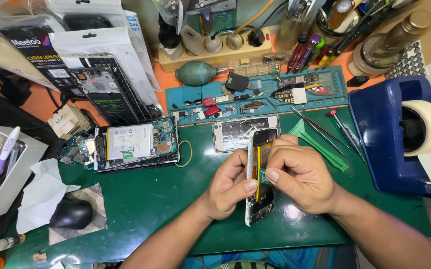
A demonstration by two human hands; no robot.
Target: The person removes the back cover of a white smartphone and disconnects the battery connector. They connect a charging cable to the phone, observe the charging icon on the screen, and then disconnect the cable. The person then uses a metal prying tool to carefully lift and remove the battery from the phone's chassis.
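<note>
An opened white-framed smartphone with a yellow-edged battery (261,174) is held upright on its long edge above the green work mat (151,199). It is gripped by the left hand (229,192), whose fingers are curled shut around its left side, and by the right hand (300,174), whose thumb (275,175) is pressed on the battery. A second opened phone (235,132) lies just beyond the fingertips, and green plastic pry tools (320,144) lie near the right knuckles.

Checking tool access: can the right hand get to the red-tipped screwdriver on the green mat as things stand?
Probably yes. The red-tipped screwdriver lies in the open on the green mat just beyond the right hand, nothing over it. But that hand is pinching the opened phone and would have to let go first.
</note>
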